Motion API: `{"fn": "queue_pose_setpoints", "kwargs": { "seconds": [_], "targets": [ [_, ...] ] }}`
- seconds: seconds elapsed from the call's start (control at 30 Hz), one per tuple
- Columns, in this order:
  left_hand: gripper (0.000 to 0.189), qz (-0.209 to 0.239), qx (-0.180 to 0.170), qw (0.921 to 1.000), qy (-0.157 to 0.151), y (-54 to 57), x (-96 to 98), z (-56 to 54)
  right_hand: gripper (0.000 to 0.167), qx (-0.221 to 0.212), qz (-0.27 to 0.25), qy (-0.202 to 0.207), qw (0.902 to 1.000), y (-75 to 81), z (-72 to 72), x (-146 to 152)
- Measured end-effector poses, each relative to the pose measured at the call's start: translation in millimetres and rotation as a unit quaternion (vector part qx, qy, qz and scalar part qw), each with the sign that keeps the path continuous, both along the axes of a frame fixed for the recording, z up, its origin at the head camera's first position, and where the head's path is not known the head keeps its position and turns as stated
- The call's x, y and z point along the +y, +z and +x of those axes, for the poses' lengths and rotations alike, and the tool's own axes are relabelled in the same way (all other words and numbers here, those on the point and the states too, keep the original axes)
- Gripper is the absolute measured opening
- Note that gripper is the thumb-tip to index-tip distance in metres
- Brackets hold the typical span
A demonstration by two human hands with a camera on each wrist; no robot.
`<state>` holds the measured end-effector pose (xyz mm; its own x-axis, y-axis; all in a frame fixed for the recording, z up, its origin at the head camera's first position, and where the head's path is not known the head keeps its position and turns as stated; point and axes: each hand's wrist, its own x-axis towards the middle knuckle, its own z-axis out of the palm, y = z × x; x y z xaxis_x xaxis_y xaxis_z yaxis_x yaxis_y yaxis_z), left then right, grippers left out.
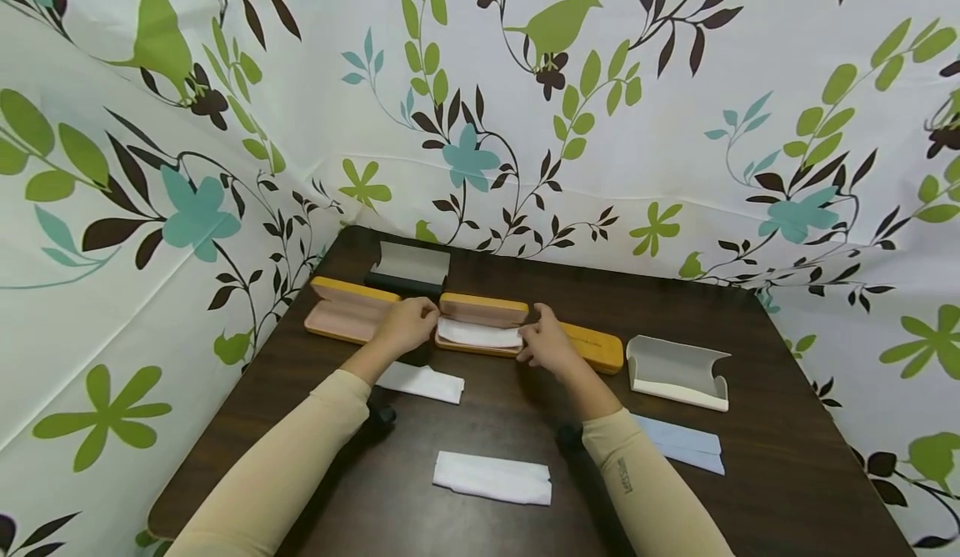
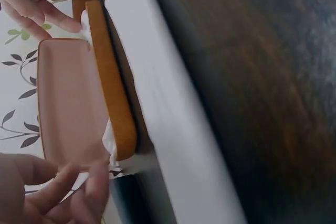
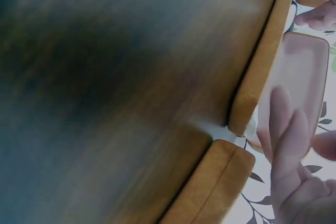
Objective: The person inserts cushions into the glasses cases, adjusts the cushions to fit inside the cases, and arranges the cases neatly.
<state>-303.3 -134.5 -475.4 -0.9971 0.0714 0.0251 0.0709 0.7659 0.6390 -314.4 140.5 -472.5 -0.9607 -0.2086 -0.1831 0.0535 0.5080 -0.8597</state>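
In the head view an opened tan glasses case with a pale pink lining sits between both hands, its lid raised towards the wall. A folded white cloth lies in its lower half; a bit of it bulges at the left end in the left wrist view. My left hand is at the case's left end, fingers bent, fingertips close to that cloth. At the right end is my right hand, its fingers fairly straight in the right wrist view, fingertips reaching over the case edge towards the cloth.
Another opened tan case stands left, a closed tan case right. An open dark case is behind, an open cream case at right. White cloths and a blue cloth lie on the dark table.
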Motion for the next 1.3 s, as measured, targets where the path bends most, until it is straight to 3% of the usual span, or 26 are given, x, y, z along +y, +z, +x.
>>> {"fn": "queue_pose_setpoints", "kwargs": {
  "seconds": [0.17,0.27,0.4,0.5,0.57,0.67,0.8,0.9,1.0,1.1,1.3],
  "targets": [
    [0.029,-0.001,0.045,0.9987,0.025,8.4,3.8,-1.8,0.037,0.086,0.011,-0.037,0.9955,7.2,-2.6,5],
    [0.039,-0.040,0.071,0.9967,-0.001,11.5,8.9,-3.8,0.033,0.153,0.048,-0.035,0.9865,11.9,-5.4,7],
    [0.065,-0.142,0.089,0.9837,-0.065,7.2,13.8,-6.6,0.038,0.218,0.132,0.027,0.9666,12.7,-8.9,5],
    [0.085,-0.190,0.087,0.9724,-0.103,0.8,13.1,-6.3,0.056,0.228,0.183,0.090,0.9521,10.0,-9.3,2],
    [0.094,-0.201,0.080,0.9698,-0.112,-2.2,11.6,-5.4,0.067,0.227,0.208,0.113,0.9448,8.9,-7.3,-1],
    [0.098,-0.181,0.067,0.9761,-0.100,-2.4,8.7,-3.2,0.066,0.239,0.235,0.102,0.9367,6.7,-3.5,-4],
    [0.089,-0.151,0.043,0.9856,-0.064,3.0,5.8,-0.1,0.036,0.275,0.254,0.032,0.9266,6.3,3.1,-6],
    [0.081,-0.114,0.001,0.9916,-0.061,5.4,4.9,1.0,0.020,0.272,0.257,-0.011,0.9275,7.2,7.4,-8],
    [0.079,-0.075,-0.047,0.9944,-0.058,4.2,4.0,2.1,0.019,0.242,0.263,-0.031,0.9335,6.3,9.9,-11],
    [0.079,-0.052,-0.071,0.9947,-0.052,1.9,3.1,3.7,0.022,0.213,0.273,-0.039,0.9373,4.3,10.4,-12],
    [0.077,-0.024,-0.067,0.9957,-0.059,0.3,4.3,6.8,0.037,0.193,0.265,-0.040,0.9438,0.3,10.1,-12]
  ]
}}
